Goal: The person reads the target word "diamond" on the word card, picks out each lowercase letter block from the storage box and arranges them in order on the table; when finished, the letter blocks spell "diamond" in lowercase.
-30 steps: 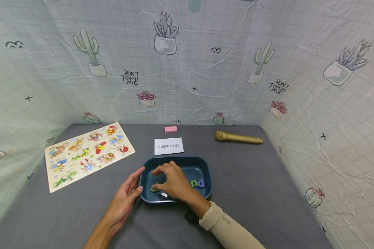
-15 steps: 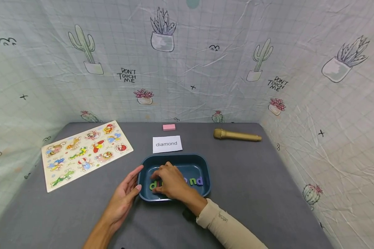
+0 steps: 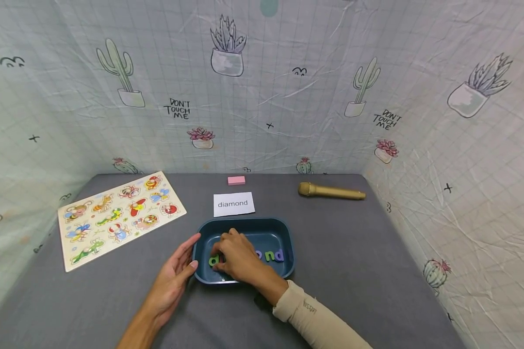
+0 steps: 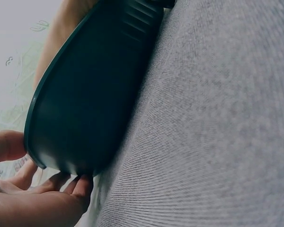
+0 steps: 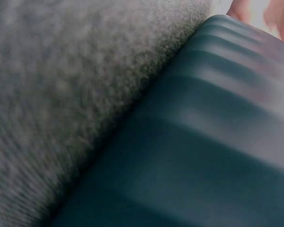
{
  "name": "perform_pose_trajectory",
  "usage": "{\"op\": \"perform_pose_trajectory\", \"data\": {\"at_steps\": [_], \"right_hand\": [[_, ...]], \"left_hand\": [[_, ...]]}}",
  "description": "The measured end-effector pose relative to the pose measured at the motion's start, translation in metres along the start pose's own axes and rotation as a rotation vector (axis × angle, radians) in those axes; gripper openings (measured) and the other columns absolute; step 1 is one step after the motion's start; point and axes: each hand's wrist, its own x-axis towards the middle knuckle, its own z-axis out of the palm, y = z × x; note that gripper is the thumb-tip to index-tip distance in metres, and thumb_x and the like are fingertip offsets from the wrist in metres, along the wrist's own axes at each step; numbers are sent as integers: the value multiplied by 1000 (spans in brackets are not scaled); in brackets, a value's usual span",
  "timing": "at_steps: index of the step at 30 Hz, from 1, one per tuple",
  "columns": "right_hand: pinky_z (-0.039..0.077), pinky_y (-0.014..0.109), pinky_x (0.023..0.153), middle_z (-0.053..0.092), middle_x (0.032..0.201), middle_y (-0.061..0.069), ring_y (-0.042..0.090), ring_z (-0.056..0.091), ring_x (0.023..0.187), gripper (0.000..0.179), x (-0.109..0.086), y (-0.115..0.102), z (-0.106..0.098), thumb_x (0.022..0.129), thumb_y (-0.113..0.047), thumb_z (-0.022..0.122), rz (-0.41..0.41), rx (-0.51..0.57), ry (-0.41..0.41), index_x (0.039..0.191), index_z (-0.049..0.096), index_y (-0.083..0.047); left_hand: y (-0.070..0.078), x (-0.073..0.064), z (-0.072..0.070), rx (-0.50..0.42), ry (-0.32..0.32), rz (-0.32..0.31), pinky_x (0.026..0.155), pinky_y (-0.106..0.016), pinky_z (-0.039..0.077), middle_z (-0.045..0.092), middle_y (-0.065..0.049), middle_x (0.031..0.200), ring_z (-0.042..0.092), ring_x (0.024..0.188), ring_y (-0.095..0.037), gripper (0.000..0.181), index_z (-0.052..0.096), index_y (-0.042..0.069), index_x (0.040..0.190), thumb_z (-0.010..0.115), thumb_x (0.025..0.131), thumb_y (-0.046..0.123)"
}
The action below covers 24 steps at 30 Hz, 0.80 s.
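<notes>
The right hand (image 3: 237, 255) bends over letters (image 3: 269, 256) inside the tray (image 3: 244, 219); whether its grip pinches one, I cannot tell. The left hand (image 3: 172, 278), thumb and fingers apart, touches the tray's side. A dragging fingertip could push the leftmost green letter (image 3: 213, 261) out of line

On the desk (image 3: 353, 261): block (image 3: 236, 181) by far edge, card (image 3: 233, 204) before it, then tray (image 3: 268, 238) holding letters (image 3: 269, 256); puzzle board (image 3: 127, 217) near far-left corner, microphone (image 3: 332, 191) near far-right
</notes>
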Motion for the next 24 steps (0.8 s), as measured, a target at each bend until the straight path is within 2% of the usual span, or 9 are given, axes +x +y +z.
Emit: {"op": "perform_pose_trajectory", "data": {"at_steps": [3, 6, 15, 21, 24], "right_hand": [[41, 23, 79, 72, 100, -7, 10, 47, 89, 24, -1, 0, -1, 88, -36, 89, 4, 8, 35, 109, 85, -25], [41, 23, 80, 71, 100, -7, 10, 47, 91, 24, -2, 1, -1, 88, -35, 89, 9, 18, 81, 109, 84, -25], [47, 27, 88, 71, 106, -7, 11, 55, 100, 26, -9, 2, -5, 86, -36, 90, 26, 57, 245, 109, 84, -26], [47, 31, 92, 72, 107, -6, 12, 54, 102, 26, -16, 5, -20, 87, -32, 90, 50, 118, 276, 111, 84, -25], [49, 34, 93, 72, 107, -5, 14, 55, 104, 26, -20, 9, -28, 87, -31, 90, 58, 135, 291, 111, 84, -24]], "left_hand": [[0, 1, 0, -4, 1, 2, 116, -13, 38, 18, 0, 178, 16, 166, -23, 62, 30, 24, 167, 51, 112, 8], [-1, 1, 0, -16, -3, 20, 110, -9, 41, 19, -2, 178, 17, 165, -26, 62, 29, 22, 167, 51, 111, 7], [-5, -2, 2, -28, -5, 38, 108, -6, 41, 19, -7, 178, 17, 165, -30, 62, 29, 18, 167, 52, 111, 6], [-4, -2, 2, -11, 4, 33, 105, -4, 40, 19, -5, 178, 16, 165, -30, 62, 30, 21, 167, 54, 110, 9], [-3, -1, 1, 17, 13, 25, 113, -10, 39, 18, -2, 178, 16, 165, -27, 62, 31, 24, 167, 56, 110, 12]]}}
